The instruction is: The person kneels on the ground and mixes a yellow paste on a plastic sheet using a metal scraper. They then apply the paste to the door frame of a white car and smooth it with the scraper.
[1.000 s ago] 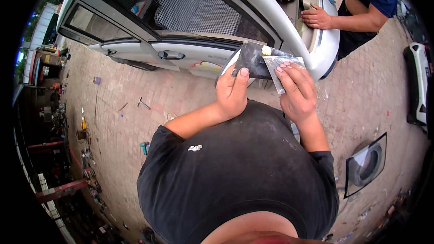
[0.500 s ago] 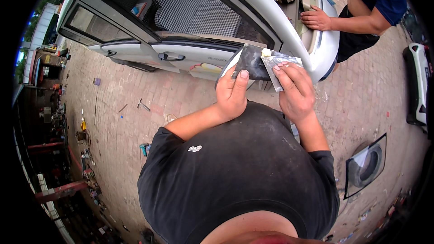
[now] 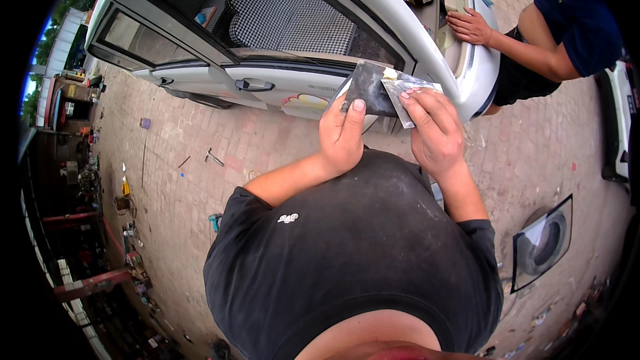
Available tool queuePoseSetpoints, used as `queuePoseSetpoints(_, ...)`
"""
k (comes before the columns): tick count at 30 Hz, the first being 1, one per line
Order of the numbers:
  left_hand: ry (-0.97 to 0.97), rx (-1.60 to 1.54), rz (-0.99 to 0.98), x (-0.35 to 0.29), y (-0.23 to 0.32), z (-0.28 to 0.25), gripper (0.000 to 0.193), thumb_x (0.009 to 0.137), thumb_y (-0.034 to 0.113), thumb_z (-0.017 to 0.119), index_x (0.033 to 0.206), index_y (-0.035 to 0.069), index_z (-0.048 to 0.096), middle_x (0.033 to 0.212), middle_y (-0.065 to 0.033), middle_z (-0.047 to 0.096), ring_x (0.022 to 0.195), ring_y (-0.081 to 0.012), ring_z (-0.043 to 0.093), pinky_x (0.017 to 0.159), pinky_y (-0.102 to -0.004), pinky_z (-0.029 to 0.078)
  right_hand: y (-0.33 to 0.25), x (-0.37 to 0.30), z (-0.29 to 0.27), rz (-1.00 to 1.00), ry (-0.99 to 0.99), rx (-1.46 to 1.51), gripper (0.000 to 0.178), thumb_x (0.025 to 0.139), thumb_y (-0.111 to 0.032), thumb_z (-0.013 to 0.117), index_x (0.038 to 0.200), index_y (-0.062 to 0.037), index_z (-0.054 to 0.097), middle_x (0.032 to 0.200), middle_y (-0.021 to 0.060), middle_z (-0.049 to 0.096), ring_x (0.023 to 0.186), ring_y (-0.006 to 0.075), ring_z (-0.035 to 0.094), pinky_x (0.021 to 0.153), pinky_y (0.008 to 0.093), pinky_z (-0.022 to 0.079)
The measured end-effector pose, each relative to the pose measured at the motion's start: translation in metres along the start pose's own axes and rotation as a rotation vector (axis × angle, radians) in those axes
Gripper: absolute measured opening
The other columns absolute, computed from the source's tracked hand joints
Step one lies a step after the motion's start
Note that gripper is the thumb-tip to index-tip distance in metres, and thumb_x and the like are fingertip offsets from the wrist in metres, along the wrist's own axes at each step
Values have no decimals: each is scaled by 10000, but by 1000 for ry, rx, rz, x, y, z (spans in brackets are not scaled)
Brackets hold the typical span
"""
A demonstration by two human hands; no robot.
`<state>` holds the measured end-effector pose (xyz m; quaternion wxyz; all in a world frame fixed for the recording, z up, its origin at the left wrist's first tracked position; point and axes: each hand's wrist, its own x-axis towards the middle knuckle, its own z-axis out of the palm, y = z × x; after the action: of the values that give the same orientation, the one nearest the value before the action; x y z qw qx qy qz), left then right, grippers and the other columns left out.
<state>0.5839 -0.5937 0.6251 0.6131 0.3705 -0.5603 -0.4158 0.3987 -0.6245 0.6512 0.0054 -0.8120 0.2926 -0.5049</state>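
Observation:
In front of my chest, my left hand [image 3: 341, 136] grips a dark flat plate [image 3: 369, 91], with its thumb lying on the top face. My right hand [image 3: 438, 132] holds a thin metal scraper [image 3: 399, 99] under its fingers. The scraper's blade overlaps the right side of the plate. A small dab of pale yellow paste [image 3: 390, 75] sits at the scraper's upper corner, by the plate. Grey smears mark the plate's surface. Just beyond both hands stands a silver-white car [image 3: 427, 97], its side toward me.
Another person [image 3: 577, 33] leans at the car's front right, one hand on its edge. A hammer-like tool [image 3: 214, 157], a teal power tool [image 3: 215, 221] and a purple can [image 3: 145, 123] lie on the paving. A tyre [image 3: 543, 243] lies by a dark-edged pane at right.
The plate and scraper have shifted very slightly upward in view, both still held. The other person's body has moved to the right, with that hand still on the car.

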Motion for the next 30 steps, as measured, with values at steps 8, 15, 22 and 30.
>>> queuePoseSetpoints(8,-7,-31,2,2,4,3,334,1035,160,425,1222,-84,556,1072,-84,656,951,-122,583,856,-263,459,0,-1,-1,-16,39,-2,435,620,122,650,1048,48,674,980,150,637,906,335,642,790,417,537)
queuePoseSetpoints(15,-18,-15,1,5,6,5,331,1035,153,417,1217,-85,558,1083,-86,653,967,-124,579,867,-265,454,6,-4,3,-12,69,5,439,621,132,642,1051,50,674,974,156,637,896,340,641,783,417,534)
queuePoseSetpoints(22,4,-21,10,2,-8,2,330,1034,161,426,1212,-79,567,1051,-82,660,939,-122,578,841,-271,462,5,-1,0,13,36,10,438,626,140,630,1053,50,675,981,159,639,903,343,639,802,420,534)
queuePoseSetpoints(30,11,-37,60,2,-14,5,325,1033,158,427,1207,-77,570,1053,-74,650,948,-122,566,855,-263,452,7,-2,-1,6,80,13,458,627,146,632,1071,42,671,1002,157,639,919,342,640,808,416,536)
